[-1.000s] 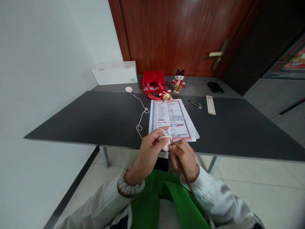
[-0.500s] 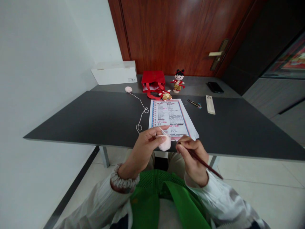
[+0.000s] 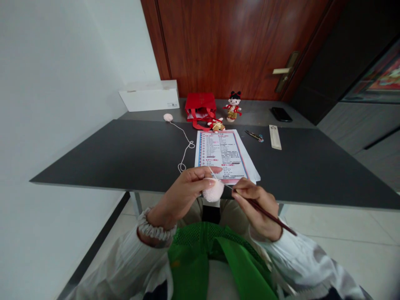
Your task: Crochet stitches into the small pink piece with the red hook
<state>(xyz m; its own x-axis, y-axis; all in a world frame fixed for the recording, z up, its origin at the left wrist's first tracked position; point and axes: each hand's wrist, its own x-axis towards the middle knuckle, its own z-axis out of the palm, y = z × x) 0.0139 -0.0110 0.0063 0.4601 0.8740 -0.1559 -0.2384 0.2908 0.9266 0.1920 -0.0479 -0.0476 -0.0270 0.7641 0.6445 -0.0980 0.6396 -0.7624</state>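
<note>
Tabletop, crochet hook, wooden door, tiled floor

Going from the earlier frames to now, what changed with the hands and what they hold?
The right hand has moved rightward, away from the left hand, and the dark-handled crochet hook has swung from pointing down toward the body to slanting right. Nothing was let go: the left hand still holds the pale pink crocheted piece. The pattern sheet and yarn ball stayed put.

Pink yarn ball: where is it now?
In the head view, the pink yarn ball sits at the far end of the table, just left of the red gift bag.
</note>
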